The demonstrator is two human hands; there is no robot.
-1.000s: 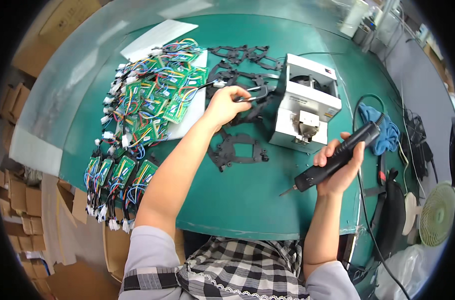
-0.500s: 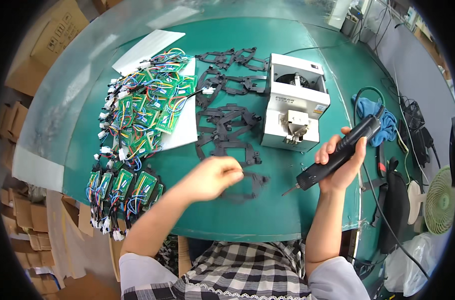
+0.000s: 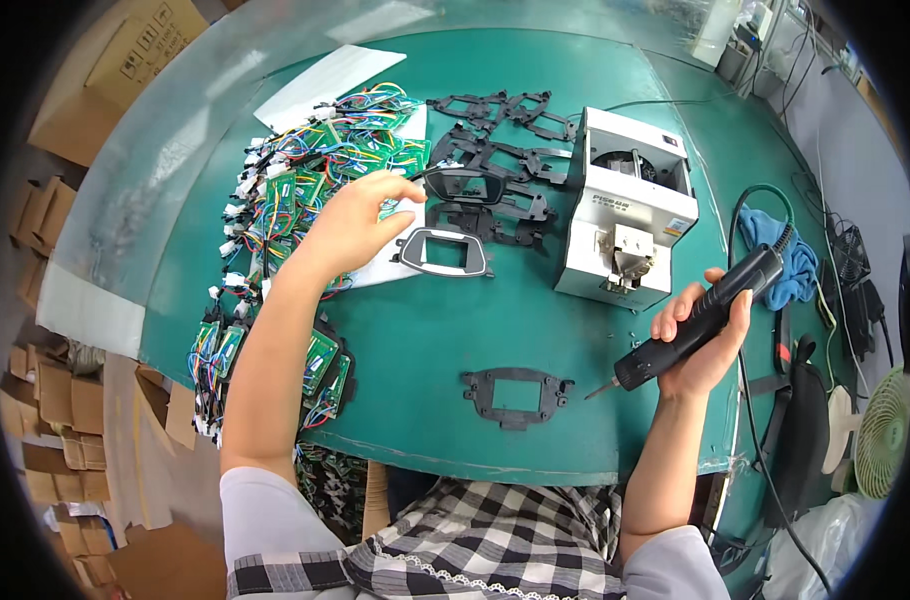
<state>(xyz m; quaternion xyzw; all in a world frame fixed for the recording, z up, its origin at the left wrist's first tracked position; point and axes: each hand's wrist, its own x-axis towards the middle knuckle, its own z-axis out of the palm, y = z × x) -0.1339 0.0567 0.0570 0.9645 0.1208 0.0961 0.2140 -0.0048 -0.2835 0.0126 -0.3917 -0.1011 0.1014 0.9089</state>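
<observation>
At the far left of the green table (image 3: 535, 300), a heap of small green circuit boards (image 3: 305, 190) with coloured wires runs from the near edge up toward a white sheet (image 3: 325, 85); judging by its size, most of the boards are not yet fitted. The left hand (image 3: 350, 225) hovers over this heap with fingers loosely spread, pinching nothing that can be made out, its fingertips near a grey-rimmed frame (image 3: 445, 250) lying just beside the boards. Behind that, a pile of black frames (image 3: 495, 150) lies untouched, so plenty seems left. Nearer the person, one black frame (image 3: 516, 393) lies alone and flat on bare table, well apart from the pile; it carries no board, so this piece looks only laid out, not assembled. To its right stands a white box-shaped feeder (image 3: 630, 215). The right hand (image 3: 700, 340) is wrapped firmly around a black electric screwdriver (image 3: 700, 320), tip angled down toward the lone frame but clear of it. A blue cloth (image 3: 785, 255) lies beyond.
</observation>
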